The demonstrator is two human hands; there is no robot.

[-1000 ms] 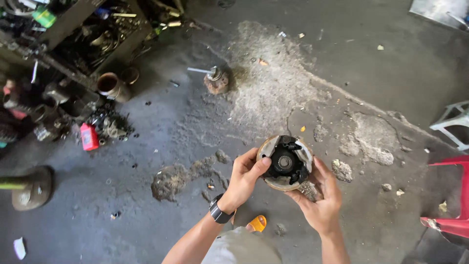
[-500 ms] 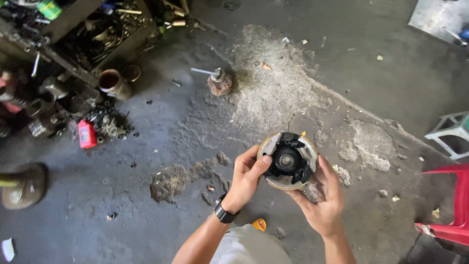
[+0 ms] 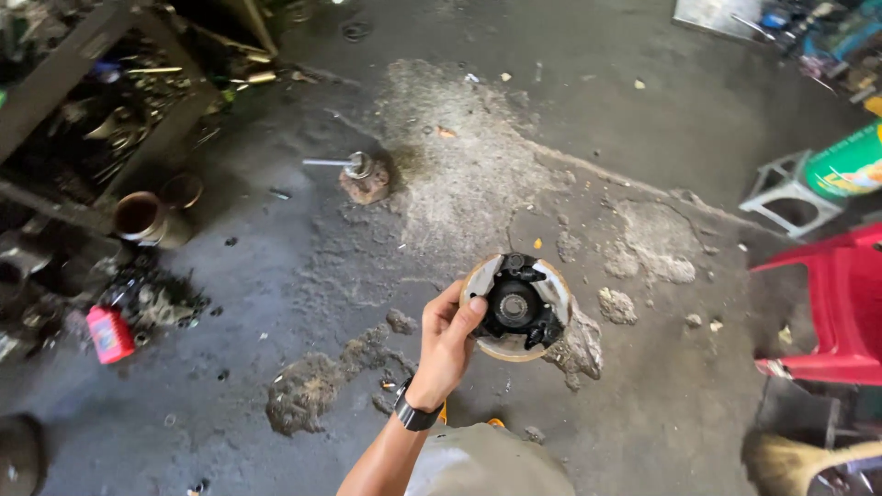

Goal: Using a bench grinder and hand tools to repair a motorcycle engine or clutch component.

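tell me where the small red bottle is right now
The small red bottle lies on the floor at the head view's left edge, beside a dark scrap pile.

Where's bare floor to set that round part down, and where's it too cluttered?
Left hand holds the round metal part. Free patches: the pale concrete between the spindle stub and the part, and dark floor between the part and the red chair. Crowded: the shelf, cans and red bottle far left.

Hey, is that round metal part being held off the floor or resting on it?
Held up: left hand grips the round metal part by its rim, above the floor.
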